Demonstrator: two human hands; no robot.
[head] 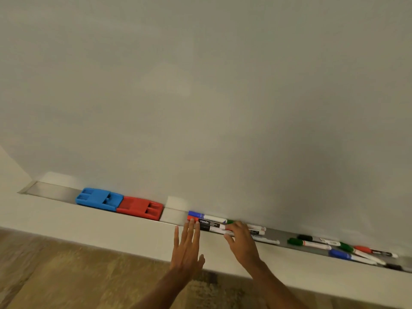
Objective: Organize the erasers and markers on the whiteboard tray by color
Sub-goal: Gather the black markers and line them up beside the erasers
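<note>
We see a bundle of markers (211, 223) lying in the whiteboard tray (51, 190), blue, red and black caps side by side at its left end. Our left hand (187, 246) is flat, fingers (191, 228) spread and straight, tips touching those caps. Our right hand (239, 238) rests over the bundle, fingers curled loosely; whether they grip a marker we cannot tell. Left of the bundle sit a red eraser (140, 207) and a blue eraser (99, 199), touching. Loose markers (343, 249) lie scattered farther right.
</note>
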